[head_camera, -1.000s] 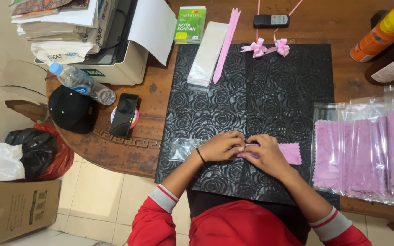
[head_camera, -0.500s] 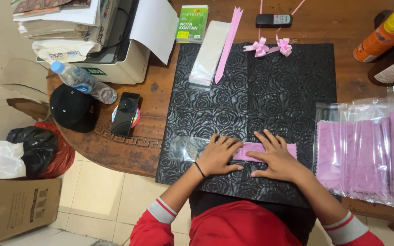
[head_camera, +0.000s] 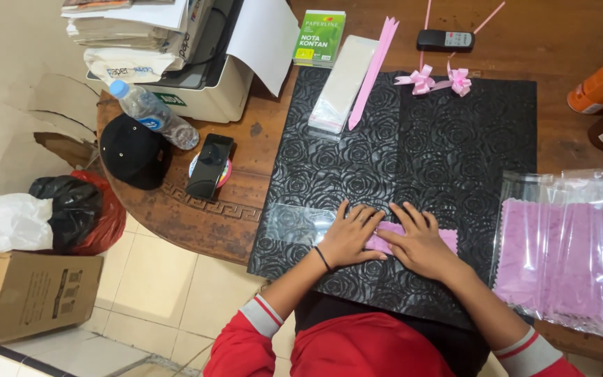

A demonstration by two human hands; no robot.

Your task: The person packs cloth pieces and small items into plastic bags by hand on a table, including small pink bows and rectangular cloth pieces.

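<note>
My left hand (head_camera: 352, 236) and my right hand (head_camera: 419, 242) lie flat, fingers spread, side by side on a folded pink cloth (head_camera: 448, 239) that sits partly inside a clear plastic sleeve (head_camera: 294, 223). Both rest on a black rose-embossed mat (head_camera: 413, 139) near its front edge. Most of the cloth is hidden under my palms; only its right end and a strip between the hands show. The sleeve's open end stretches left of my left hand.
Bagged pink cloths (head_camera: 574, 244) are stacked at the right. Pink ribbon bows (head_camera: 441, 79), pink strips (head_camera: 375, 66) and a pack of clear sleeves (head_camera: 340, 87) lie at the mat's far edge. A water bottle (head_camera: 151, 113), black cap (head_camera: 134, 150), printer (head_camera: 197, 77) stand left.
A second ago my hands were bunched together with curled fingers over the cloth. They have since flattened and spread, pressing the cloth down, with the clear sleeve now showing to the left.
</note>
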